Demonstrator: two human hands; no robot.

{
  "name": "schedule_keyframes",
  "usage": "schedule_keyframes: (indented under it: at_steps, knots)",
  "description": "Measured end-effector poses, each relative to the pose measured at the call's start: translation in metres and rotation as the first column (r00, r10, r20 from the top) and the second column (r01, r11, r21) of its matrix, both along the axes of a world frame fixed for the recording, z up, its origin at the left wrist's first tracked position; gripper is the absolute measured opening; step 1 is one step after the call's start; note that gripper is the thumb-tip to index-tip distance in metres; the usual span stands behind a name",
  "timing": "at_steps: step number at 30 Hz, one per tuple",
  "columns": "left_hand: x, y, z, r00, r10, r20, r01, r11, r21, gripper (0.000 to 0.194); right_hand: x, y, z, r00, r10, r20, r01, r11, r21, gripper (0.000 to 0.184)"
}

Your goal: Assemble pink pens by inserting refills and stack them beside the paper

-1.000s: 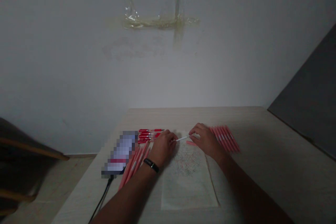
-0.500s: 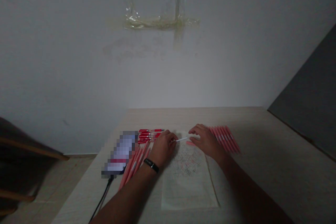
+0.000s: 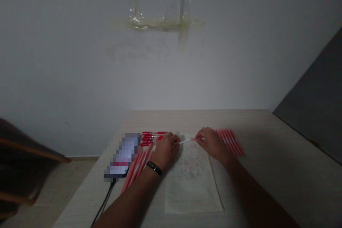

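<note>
My left hand (image 3: 166, 150) pinches one end of a thin white tube (image 3: 185, 141), probably a pen refill. My right hand (image 3: 212, 144) grips a slim pink pen barrel (image 3: 193, 139) at the tube's other end, and the two seem to meet there. Both hands rest above a sheet of speckled paper (image 3: 192, 188). Red pens (image 3: 153, 137) lie stacked beside my left hand, with a fan of pink pen barrels (image 3: 230, 142) past my right hand. More pink barrels (image 3: 136, 171) lie below the red pens.
A pixelated phone (image 3: 122, 156) lies at the table's left side, with a black cable (image 3: 105, 196) running off the edge. A black band (image 3: 154, 168) circles my left wrist. The pale wooden table (image 3: 267, 156) stands against a wall, with a wooden chair (image 3: 18, 153) at far left.
My right hand has lifted the pink barrel off the paper and brought it to the white tube's end. My left hand has barely moved.
</note>
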State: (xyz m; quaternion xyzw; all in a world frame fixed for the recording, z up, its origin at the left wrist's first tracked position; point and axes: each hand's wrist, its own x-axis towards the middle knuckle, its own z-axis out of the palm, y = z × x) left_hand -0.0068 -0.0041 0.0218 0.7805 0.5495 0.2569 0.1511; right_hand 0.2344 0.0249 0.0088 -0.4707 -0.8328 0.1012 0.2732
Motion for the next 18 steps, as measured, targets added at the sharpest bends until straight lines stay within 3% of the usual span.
schedule_keyframes:
  at_steps: [9, 18]
  knots:
    - [0.001, -0.001, -0.001, 1.000, -0.021, 0.018, 0.021, 1.000, 0.002, 0.016, -0.007, 0.001, -0.012, 0.999, 0.026, 0.024, -0.025, 0.999, -0.033, 0.003]
    - [0.001, 0.000, 0.000, 1.000, -0.008, 0.012, 0.008, 1.000, -0.008, 0.017, -0.002, -0.001, -0.001, 0.999, 0.010, -0.036, -0.010, 1.000, -0.010, 0.014]
